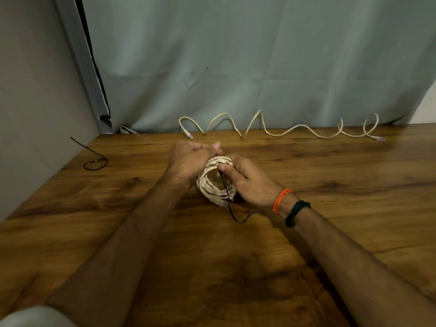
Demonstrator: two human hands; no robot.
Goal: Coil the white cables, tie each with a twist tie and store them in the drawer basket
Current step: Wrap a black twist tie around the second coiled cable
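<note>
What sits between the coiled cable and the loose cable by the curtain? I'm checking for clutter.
Head view: only bare wooden table lies between the coiled cable and the loose cable.

No readable text, labels, brands, numbers or signs anywhere in view

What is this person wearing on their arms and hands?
Both forearms are bare, with no sleeves in view. The right wrist carries an orange thread band and, just behind it, a black band. The left hand and right hand wear no gloves, and no rings are visible.
</note>
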